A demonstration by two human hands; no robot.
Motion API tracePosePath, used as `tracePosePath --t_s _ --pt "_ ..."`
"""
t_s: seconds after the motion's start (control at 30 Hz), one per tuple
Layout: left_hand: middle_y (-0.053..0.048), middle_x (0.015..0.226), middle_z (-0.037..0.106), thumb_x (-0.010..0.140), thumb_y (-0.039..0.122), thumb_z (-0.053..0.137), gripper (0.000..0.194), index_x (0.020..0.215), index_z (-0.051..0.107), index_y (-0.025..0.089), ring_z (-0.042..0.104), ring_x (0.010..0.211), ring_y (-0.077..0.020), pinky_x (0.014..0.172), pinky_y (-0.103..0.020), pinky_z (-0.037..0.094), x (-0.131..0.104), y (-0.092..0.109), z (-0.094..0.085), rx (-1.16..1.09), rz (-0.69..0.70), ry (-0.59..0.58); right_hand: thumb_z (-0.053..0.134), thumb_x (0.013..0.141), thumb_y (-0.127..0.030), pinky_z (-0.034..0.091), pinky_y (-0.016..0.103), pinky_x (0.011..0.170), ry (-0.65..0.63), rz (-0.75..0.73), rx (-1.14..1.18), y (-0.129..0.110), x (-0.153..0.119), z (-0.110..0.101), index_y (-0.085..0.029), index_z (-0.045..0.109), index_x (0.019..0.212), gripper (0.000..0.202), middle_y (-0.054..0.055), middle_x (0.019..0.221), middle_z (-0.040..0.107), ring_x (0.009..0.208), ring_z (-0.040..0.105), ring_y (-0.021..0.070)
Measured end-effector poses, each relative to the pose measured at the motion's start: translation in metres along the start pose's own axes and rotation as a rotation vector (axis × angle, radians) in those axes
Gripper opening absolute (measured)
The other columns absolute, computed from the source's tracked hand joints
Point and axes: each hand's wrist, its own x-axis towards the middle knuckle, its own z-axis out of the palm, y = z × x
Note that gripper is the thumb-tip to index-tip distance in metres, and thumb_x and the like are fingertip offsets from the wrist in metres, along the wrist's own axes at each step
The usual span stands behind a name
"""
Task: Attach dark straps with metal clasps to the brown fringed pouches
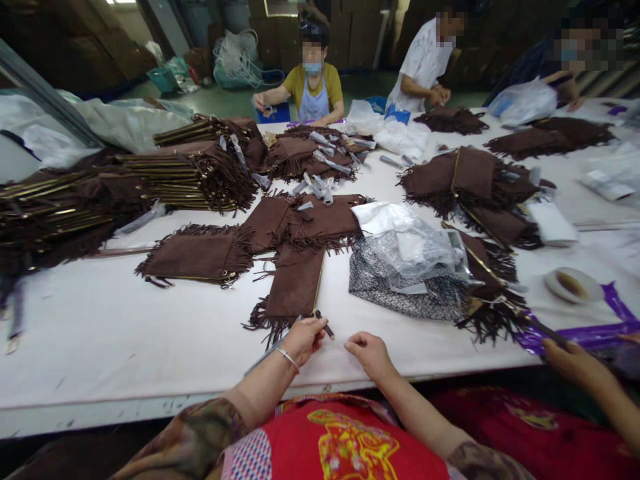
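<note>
At the table's near edge, my left hand (pixel 304 341) pinches a short dark zipper pull (pixel 326 326) at the corner of a brown fringed pouch (pixel 295 281). The pouch lies flat, its gold zipper running along the right side and its fringe at the near left. A thin grey strip lies under my left wrist. Just to the right, my right hand (pixel 371 357) is closed in a pinch, apart from the pouch; whatever it may hold is too small to make out. Another fringed pouch (pixel 193 257) lies to the left, and more overlap behind.
Stacked brown pouches (pixel 185 173) fill the left back. Grey wrapped strips (pixel 320 188) lie mid-table. Clear plastic bags (pixel 410 240) cover a black-and-white patterned cloth (pixel 400 287). A tape roll (pixel 573 285) sits right. A co-worker's hand (pixel 575 367) works beside me; others stand across the table.
</note>
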Motion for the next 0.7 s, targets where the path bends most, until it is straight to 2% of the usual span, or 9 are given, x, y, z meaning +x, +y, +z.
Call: tracePosePath --t_s 0.17,0.47,0.7 --pt "0.004 0.056 0.055 0.056 0.040 0.082 0.038 0.070 0.056 0.015 0.049 0.050 -0.0060 0.050 -0.018 0.035 -0.001 0.003 0.004 -0.052 -0.012 -0.043 0.061 0.070 -0.038 0.045 0.029 0.067 -0.020 0.010 0.033 -0.001 -0.001 0.002 -0.015 0.072 0.072 0.026 0.006 0.070 0.070 0.069 0.061 0.0201" --pt "0.001 0.060 0.058 0.054 0.047 0.081 0.042 0.066 0.056 0.015 0.049 0.053 -0.0073 0.047 -0.018 0.028 0.002 -0.004 0.005 -0.002 0.069 -0.014 0.062 0.070 -0.039 0.043 0.028 0.065 -0.043 -0.009 0.035 -0.013 -0.007 0.010 -0.015 0.072 0.072 0.026 0.005 0.068 0.069 0.067 0.059 0.0190" --pt "0.003 0.056 0.053 0.056 0.053 0.078 0.044 0.064 0.057 0.015 0.044 0.049 -0.0064 0.045 -0.019 0.026 0.001 -0.004 0.000 0.058 0.156 0.014 0.063 0.066 -0.039 0.038 0.025 0.055 0.010 0.175 0.184 -0.012 -0.003 0.018 -0.013 0.069 0.070 0.027 0.001 0.057 0.061 0.054 0.050 0.0133"
